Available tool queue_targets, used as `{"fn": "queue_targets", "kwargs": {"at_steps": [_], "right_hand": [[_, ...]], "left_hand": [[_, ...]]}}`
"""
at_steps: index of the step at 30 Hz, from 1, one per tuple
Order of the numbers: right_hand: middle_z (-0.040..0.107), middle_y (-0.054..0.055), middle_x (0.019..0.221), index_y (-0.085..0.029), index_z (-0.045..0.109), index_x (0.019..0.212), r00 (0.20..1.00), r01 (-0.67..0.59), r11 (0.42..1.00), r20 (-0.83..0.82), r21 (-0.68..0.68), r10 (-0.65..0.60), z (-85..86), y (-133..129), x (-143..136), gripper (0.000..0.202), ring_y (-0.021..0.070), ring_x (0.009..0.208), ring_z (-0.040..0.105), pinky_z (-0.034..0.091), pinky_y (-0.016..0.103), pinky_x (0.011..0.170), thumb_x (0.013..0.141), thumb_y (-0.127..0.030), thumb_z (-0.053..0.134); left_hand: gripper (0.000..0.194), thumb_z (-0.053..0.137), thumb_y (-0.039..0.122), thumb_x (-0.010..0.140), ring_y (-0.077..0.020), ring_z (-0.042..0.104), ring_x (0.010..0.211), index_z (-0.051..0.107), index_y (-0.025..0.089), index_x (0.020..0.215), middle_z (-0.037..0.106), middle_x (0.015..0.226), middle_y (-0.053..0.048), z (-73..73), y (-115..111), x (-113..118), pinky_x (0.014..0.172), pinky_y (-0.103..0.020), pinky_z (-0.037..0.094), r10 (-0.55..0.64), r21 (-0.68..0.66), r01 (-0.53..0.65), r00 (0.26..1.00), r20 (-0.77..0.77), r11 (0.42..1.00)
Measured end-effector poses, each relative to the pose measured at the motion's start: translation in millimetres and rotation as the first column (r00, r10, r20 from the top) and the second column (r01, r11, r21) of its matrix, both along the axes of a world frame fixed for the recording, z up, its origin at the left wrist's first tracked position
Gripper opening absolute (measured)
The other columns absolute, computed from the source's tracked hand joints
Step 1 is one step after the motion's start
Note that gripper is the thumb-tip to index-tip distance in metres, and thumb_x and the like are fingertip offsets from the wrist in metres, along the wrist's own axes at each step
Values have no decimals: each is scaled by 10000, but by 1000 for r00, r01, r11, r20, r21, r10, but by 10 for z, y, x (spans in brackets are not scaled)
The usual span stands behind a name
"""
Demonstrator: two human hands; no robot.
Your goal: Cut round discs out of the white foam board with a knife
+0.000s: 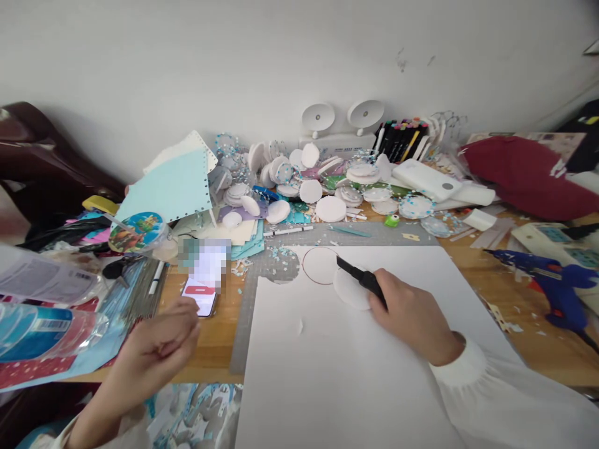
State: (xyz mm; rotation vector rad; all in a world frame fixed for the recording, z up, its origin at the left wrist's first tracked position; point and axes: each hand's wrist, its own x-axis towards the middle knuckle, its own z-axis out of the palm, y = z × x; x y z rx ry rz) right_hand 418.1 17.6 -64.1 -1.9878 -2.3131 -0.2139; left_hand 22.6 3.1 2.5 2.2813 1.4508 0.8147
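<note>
While the right hand (412,318) grasps a black cutter (360,274) by its handle, the left hand (161,343) is closed into a loose fist at the near end of a lit phone (206,305); whether it touches the phone cannot be told. A large white sheet (318,368) lies across a grey cutting mat (241,340) on the wooden surface (218,352). Near its far edge is a drawn dark circle (319,267), with the tip of the cutter pointing at its right side. A loose white disc (350,295) lies on the sheet just right of the circle, partly beneath the cutter and the right hand. Left of the circle, the sheet's corner is cut away in a round notch, where the mat and scattered blue and white scraps (279,259) show. A small white fragment (301,325) rests on the sheet nearer the person.

Beyond the mat, white discs (331,209) are heaped among blue-dotted strands, in front of a twin-headed lamp unit (339,142). Markers (403,142) stand to the right of this unit. Farther right are a dark red cap (524,178) and, nearer, a blue glue gun (561,287). To the left, a pale blue sheet with a dotted edge (168,187) leans above a round picture-topped container (136,232); a clear bottle with a blue label (51,330) lies at the far left.
</note>
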Motion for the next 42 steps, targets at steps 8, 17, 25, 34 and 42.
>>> {"fn": "queue_targets", "kwargs": {"at_steps": [8,17,25,34,42], "right_hand": [[645,26,770,-191,458,894,1000,-10,1000,2,0,10,-4,4,4,53,214,642,653,232,294,508,871,-229,485],[641,27,769,-193,454,894,1000,-13,1000,-9,-11,13,4,-2,7,43,217,635,652,218,294,504,877,-228,472],[636,19,754,-195,448,878,1000,-17,1000,-7,7,17,-19,4,16,38,209,622,645,211,296,504,872,-228,467],[641,15,743,-195,455,877,1000,-13,1000,-21,24,14,-5,0,8,43,195,600,633,212,295,500,860,-219,486],[641,19,751,-187,468,888,1000,-9,1000,-19,13,10,-17,11,16,47,197,604,633,210,296,499,861,-219,488]], "left_hand": [[308,414,245,954,-157,655,1008,520,326,1231,674,1111,0,233,-319,5,874,-248,548,-446,-681,315,895,-19,661],[549,463,254,918,-262,366,1390,353,333,1450,336,1545,-1,335,-246,77,1103,-354,398,-57,-292,128,969,241,948],[305,513,293,784,-262,431,1349,475,228,1079,501,1389,-94,144,192,126,1123,-450,394,218,-103,-193,892,395,976],[805,630,613,605,-442,477,1192,459,84,1189,563,1157,-211,-472,780,76,1009,-583,353,605,99,-599,764,-225,794],[830,601,592,671,-412,542,1121,422,31,1257,570,1150,-232,-456,872,189,922,-496,436,640,162,-648,621,-453,744]]}}
